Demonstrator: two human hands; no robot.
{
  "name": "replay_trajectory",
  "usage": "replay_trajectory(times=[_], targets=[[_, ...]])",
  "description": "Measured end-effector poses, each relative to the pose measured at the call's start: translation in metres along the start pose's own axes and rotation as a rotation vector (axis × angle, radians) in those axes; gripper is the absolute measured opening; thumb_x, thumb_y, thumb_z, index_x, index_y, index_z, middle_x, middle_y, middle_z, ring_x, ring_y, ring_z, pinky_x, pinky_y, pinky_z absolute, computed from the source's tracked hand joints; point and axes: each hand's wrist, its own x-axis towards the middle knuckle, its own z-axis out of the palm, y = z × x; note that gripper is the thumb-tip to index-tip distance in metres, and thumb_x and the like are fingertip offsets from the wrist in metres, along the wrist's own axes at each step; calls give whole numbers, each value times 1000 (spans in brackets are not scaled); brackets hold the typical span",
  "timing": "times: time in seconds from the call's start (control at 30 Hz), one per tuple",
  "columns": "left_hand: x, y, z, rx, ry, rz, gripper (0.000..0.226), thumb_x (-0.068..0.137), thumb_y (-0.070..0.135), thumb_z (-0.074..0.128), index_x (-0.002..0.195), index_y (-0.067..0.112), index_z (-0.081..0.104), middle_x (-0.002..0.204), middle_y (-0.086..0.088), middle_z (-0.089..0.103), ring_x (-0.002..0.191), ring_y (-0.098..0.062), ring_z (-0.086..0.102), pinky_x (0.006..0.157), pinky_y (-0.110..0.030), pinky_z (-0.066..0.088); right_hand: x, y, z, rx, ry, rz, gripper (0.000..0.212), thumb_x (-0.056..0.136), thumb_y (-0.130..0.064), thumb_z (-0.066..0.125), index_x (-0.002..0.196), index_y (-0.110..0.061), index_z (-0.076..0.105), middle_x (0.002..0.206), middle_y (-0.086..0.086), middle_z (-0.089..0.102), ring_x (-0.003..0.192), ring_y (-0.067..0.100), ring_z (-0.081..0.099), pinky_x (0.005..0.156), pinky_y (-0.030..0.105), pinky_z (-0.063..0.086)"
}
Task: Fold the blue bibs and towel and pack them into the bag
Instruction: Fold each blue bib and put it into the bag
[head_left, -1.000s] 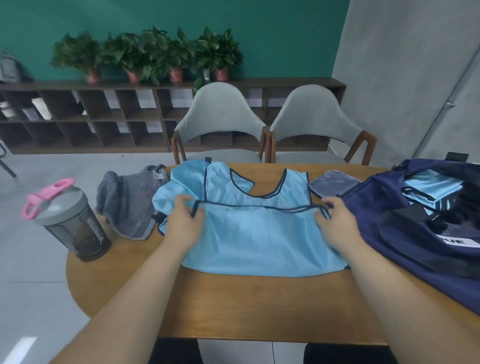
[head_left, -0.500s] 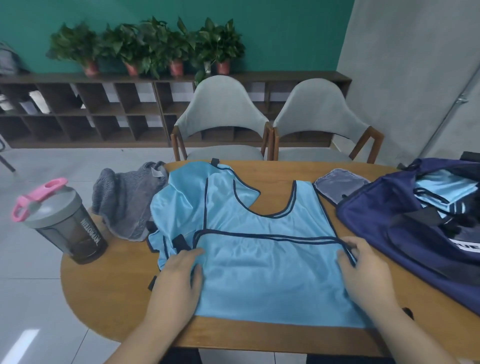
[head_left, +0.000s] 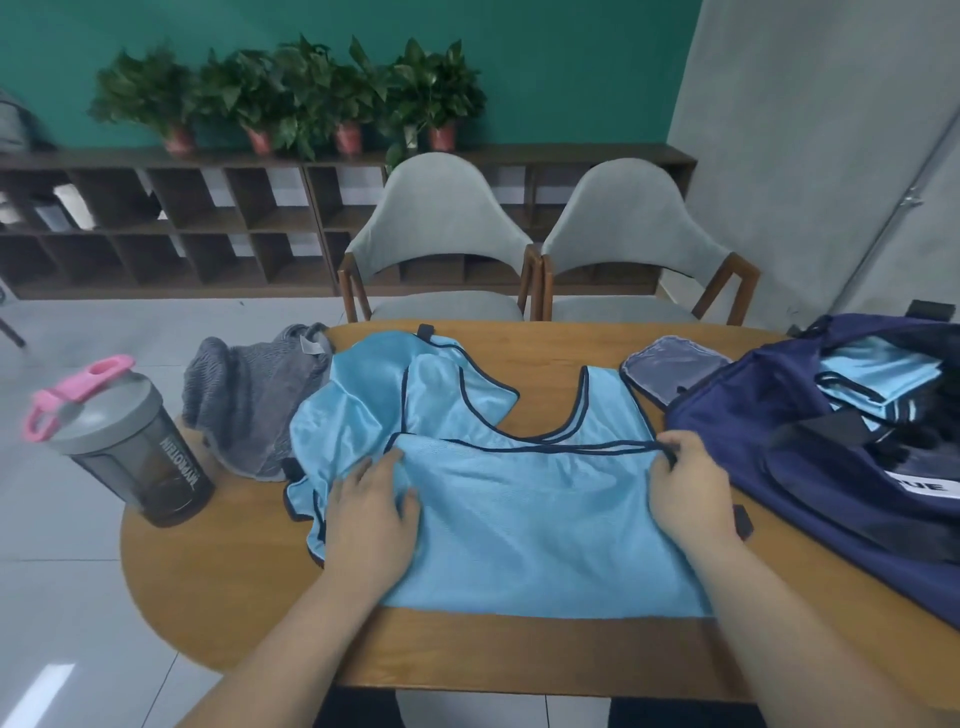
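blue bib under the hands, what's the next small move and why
Probably fold the strap end down toward the person, over the doubled part. The blue bib lies flat, its dark-trimmed edge running between both hands. The left hand rests on its left side, the right hand pinches the right corner, and the neckline half lies unfolded beyond.

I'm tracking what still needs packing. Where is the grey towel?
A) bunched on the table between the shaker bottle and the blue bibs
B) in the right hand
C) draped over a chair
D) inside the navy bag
A: the grey towel lies bunched on the table, between the shaker bottle and the blue bibs.
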Motion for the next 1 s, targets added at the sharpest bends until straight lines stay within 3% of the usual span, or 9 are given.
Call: replay_trajectory(times=[0.13, 0.33, 0.4, 0.47, 0.57, 0.67, 0.77, 0.87, 1.0], targets=[[28, -15, 2, 124, 1, 77, 45, 98, 27, 62, 141, 13, 59, 129, -14, 68, 127, -37, 58, 108, -55, 46, -9, 1, 16, -85, 102, -50, 30, 102, -18, 56, 132, -20, 54, 69, -5, 52, 59, 23, 46, 57, 37, 38], [66, -33, 4, 355, -11, 228, 51, 102, 36, 39, 143, 12, 57, 128, -5, 70, 142, -33, 44, 124, -53, 27, -13, -9, 33, -100, 96, -45, 34, 103, -19, 55, 137, -24, 50, 70, -8, 50, 59, 22, 49, 54, 34, 34], [65, -24, 0, 357, 71, 298, 47, 101, 30, 43, 139, 10, 61, 117, -6, 74, 132, -35, 51, 117, -54, 35, -13, -8, 31, -84, 102, -50, 33, 103, -20, 55, 136, -25, 50, 70, -7, 52, 58, 21, 49, 53, 33, 34], [53, -10, -9, 234, 189, 353, 40, 101, 21, 48, 137, 11, 64, 110, -4, 73, 114, -30, 58, 97, -48, 49, -15, -5, 25, -59, 119, -65, 31, 104, -20, 55, 133, -27, 49, 72, -5, 56, 59, 23, 51, 54, 34, 37], [29, 9, -24, -94, 160, 253, 40, 105, 16, 56, 143, 24, 59, 128, 8, 68, 96, -19, 64, 80, -34, 51, -17, 5, 15, -12, 141, -89, 29, 104, -20, 54, 132, -28, 49, 79, 1, 60, 64, 29, 53, 60, 39, 45], [4, 9, -23, -136, -41, 293, 51, 105, 26, 58, 154, 34, 44, 142, 10, 61, 99, -20, 68, 86, -37, 55, -15, 16, 6, 44, 123, -98, 29, 104, -18, 54, 132, -25, 50, 88, 2, 61, 70, 29, 51, 65, 40, 43], [-4, -4, -13, 162, -127, 669, 63, 94, 11, 63, 153, 25, 49, 139, 3, 65, 114, -18, 66, 93, -41, 57, -13, 21, 4, 65, 117, -122, 28, 104, -16, 54, 131, -22, 52, 90, 3, 63, 70, 28, 51, 63, 39, 42], [-10, 0, -9, 266, -100, 880, 57, 89, 10, 58, 145, 20, 59, 132, 2, 68, 102, -18, 68, 83, -35, 58, -14, 19, 3, 48, 116, -129, 28, 104, -15, 55, 131, -21, 53, 87, 4, 62, 68, 28, 50, 61, 39, 42], [-35, 12, -15, 119, -69, 654, 50, 100, 27, 59, 149, 26, 55, 139, 9, 64, 109, -14, 70, 75, -33, 61, -18, 17, 1, 17, 102, -149, 29, 103, -15, 57, 131, -21, 53, 81, 1, 58, 64, 27, 48, 59, 39, 43]])
